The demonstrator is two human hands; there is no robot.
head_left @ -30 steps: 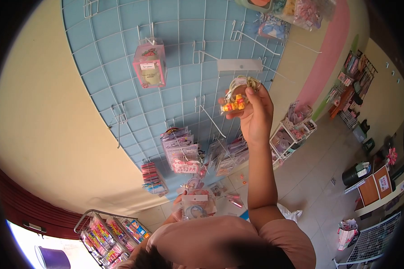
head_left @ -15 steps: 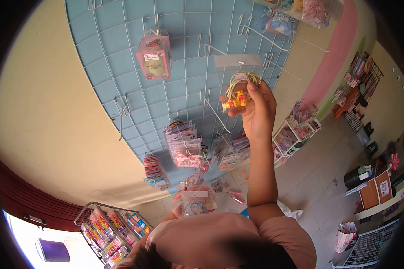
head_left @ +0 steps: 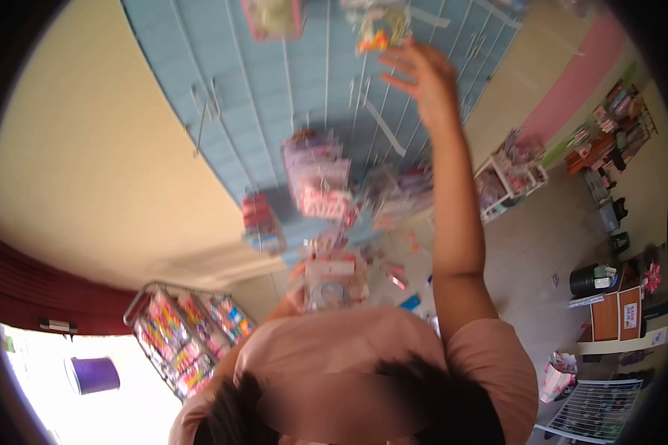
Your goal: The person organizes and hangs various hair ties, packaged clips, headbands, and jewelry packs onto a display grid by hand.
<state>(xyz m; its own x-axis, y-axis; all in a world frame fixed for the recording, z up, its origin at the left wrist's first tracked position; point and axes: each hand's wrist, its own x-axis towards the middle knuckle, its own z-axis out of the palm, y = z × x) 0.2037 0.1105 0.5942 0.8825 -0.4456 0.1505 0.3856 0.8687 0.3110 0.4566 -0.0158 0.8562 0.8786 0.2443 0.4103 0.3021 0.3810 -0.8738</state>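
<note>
My right hand (head_left: 423, 81) is raised high against the blue wire-grid wall panel (head_left: 274, 111), with its fingers spread and nothing in them. Just above its fingertips a clear packet with yellow and orange pieces (head_left: 381, 26) hangs on the panel; the view is blurred, so I cannot tell whether hand and packet touch. My left hand (head_left: 298, 291) stays low near my chest and grips a stack of carded accessory packets (head_left: 332, 278).
A pink box (head_left: 274, 15) and more packets (head_left: 315, 174) hang from the panel's hooks. A wire rack of colourful goods (head_left: 193, 334) stands lower left beside a purple bucket (head_left: 93, 374). A white shelf unit (head_left: 508, 178), a black bin (head_left: 586, 280) and a desk (head_left: 616, 311) stand to the right.
My right hand lifted the yellow-and-orange packet up to the panel and opened; the packet now hangs above the fingers. The view tilted and blurred. My left hand kept its packets.
</note>
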